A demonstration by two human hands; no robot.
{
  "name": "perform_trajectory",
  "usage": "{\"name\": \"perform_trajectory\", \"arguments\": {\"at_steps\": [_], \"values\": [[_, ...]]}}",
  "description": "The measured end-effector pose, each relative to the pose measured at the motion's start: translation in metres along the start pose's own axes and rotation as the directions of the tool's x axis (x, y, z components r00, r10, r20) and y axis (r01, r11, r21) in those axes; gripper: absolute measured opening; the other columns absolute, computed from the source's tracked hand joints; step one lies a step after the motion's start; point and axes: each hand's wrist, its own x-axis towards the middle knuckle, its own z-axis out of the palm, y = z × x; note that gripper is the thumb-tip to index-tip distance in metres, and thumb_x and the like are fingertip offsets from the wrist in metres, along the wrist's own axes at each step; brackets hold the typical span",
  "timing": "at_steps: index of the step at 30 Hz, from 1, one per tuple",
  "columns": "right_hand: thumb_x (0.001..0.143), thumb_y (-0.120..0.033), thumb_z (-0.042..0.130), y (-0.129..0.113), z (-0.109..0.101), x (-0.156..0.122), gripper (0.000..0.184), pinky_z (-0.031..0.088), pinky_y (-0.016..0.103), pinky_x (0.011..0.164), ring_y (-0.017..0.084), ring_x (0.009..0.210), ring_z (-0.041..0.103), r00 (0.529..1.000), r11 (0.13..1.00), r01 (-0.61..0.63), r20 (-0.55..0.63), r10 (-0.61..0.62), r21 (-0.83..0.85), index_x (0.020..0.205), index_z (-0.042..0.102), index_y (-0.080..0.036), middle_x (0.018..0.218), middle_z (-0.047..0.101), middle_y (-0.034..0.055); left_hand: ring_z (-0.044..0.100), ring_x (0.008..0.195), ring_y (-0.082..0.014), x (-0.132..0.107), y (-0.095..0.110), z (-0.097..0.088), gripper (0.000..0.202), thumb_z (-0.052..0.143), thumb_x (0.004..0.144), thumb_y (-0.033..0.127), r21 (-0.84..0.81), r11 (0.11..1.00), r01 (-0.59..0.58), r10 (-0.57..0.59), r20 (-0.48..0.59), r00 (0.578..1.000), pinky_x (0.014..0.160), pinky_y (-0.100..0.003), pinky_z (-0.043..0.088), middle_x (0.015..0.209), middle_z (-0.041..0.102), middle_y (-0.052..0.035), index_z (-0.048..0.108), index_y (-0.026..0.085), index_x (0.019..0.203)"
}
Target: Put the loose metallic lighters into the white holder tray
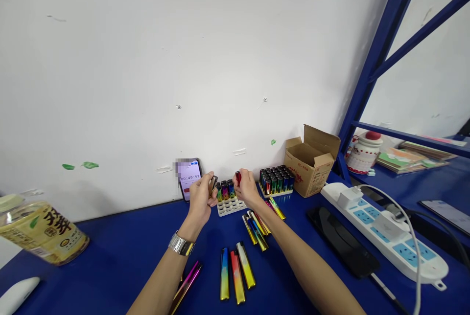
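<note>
My left hand [201, 198] is closed round a dark metallic lighter [213, 184], held just left of a white slotted tray [229, 206]. My right hand [247, 189] pinches a red lighter [238, 177] just above the tray's right side. A few rainbow-coloured lighters [225, 189] stand in the tray's back row. More lighters lie loose on the blue table: a bunch [257, 223] beside my right forearm, three [237, 269] in a row nearer me, and a pink one [187, 283] under my left forearm. A silver watch sits on my left wrist.
A second tray full of lighters [276, 180] and an open cardboard box [312, 161] stand to the right. A phone [189, 178] showing a timer leans on the wall. A bottle [40, 232] lies at left; a dark phone [343, 241] and a white power strip [382, 229] lie at right.
</note>
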Motion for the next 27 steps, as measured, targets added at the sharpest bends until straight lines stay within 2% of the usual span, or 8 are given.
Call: {"name": "perform_trajectory", "arguments": {"at_steps": [4,7,10,15,19,23,25,27], "values": [[0.094,-0.042,0.01,-0.0029,0.001,-0.0024,0.046,0.019,0.023,0.038,0.011,0.038,0.019,0.998,1.0,-0.012,0.06,0.011,0.015,0.065,0.04,-0.022,0.048,0.023,-0.0044,0.023,0.027,-0.0025,0.0008,-0.0036,-0.0003,0.031,0.061,0.066,0.034,0.026,1.0,0.0,0.0,0.024,1.0,0.03,-0.016,0.016,0.032,0.033,0.0103,0.036,0.021,0.053],[0.093,-0.035,0.013,-0.003,0.002,-0.0027,0.042,0.022,0.025,0.04,0.013,0.04,0.021,1.0,0.999,0.009,0.006,-0.01,0.031,0.067,0.041,-0.022,0.05,0.026,-0.0029,0.023,0.028,-0.0024,0.0002,-0.0043,0.0013,0.03,0.06,0.065,0.031,0.032,0.999,-0.039,0.039,-0.011,0.999,0.03,-0.016,0.014,0.032,0.032,0.0106,0.035,0.021,0.052],[0.093,-0.032,0.011,-0.0014,0.0024,-0.0014,0.041,0.023,0.027,0.04,0.014,0.04,0.022,1.0,1.0,-0.008,-0.02,0.008,0.013,0.07,0.043,-0.022,0.051,0.026,-0.0019,0.023,0.028,-0.0028,-0.0012,-0.0022,0.0027,0.032,0.062,0.067,0.037,0.02,0.999,-0.033,0.035,-0.063,0.997,0.03,-0.016,0.016,0.032,0.035,0.0102,0.037,0.021,0.054],[0.092,-0.03,0.011,0.0011,0.0031,0.0007,0.041,0.027,0.028,0.041,0.015,0.041,0.025,0.998,0.999,-0.006,-0.063,0.004,-0.036,0.074,0.046,-0.022,0.052,0.028,-0.0007,0.023,0.028,-0.0029,-0.0023,0.0014,0.0018,0.036,0.063,0.068,0.042,0.023,1.0,-0.01,0.011,-0.06,0.998,0.03,-0.017,0.018,0.033,0.036,0.0099,0.036,0.022,0.056],[0.091,-0.032,0.015,-0.0007,0.0054,0.0006,0.037,0.024,0.026,0.038,0.014,0.039,0.025,0.992,0.999,-0.013,-0.125,0.019,0.043,0.069,0.043,-0.023,0.05,0.028,-0.0017,0.023,0.028,-0.0029,-0.0025,0.0018,0.0013,0.033,0.061,0.068,0.039,0.05,0.999,0.008,-0.005,-0.055,0.998,0.03,-0.017,0.018,0.033,0.036,0.0097,0.035,0.022,0.055],[0.092,-0.038,0.012,-0.0018,0.0065,0.0007,0.042,0.019,0.024,0.036,0.012,0.035,0.022,0.995,0.997,-0.021,-0.099,0.029,0.079,0.063,0.039,-0.023,0.046,0.025,-0.0035,0.024,0.027,-0.0029,-0.0022,0.0001,0.0019,0.03,0.058,0.065,0.034,0.073,0.997,-0.022,0.025,-0.043,0.999,0.03,-0.016,0.016,0.034,0.03,0.0112,0.033,0.022,0.053],[0.093,-0.041,0.009,-0.0004,0.0059,0.001,0.045,0.019,0.023,0.036,0.011,0.035,0.021,0.998,1.0,0.009,-0.068,-0.007,0.028,0.065,0.039,-0.023,0.046,0.025,-0.0043,0.024,0.027,-0.0026,-0.0017,-0.0011,0.002,0.029,0.057,0.064,0.032,0.074,0.996,-0.039,0.042,-0.041,0.998,0.03,-0.016,0.015,0.034,0.029,0.0116,0.033,0.022,0.052],[0.094,-0.041,0.001,0.0024,0.005,0.0014,0.05,0.021,0.023,0.035,0.011,0.035,0.02,0.996,0.986,0.085,-0.006,-0.087,-0.141,0.069,0.04,-0.022,0.048,0.024,-0.0049,0.024,0.028,-0.0026,-0.0012,-0.0022,0.0019,0.029,0.058,0.065,0.033,0.078,0.996,-0.041,0.044,-0.044,0.998,0.03,-0.016,0.015,0.034,0.031,0.0112,0.035,0.022,0.053]]}}
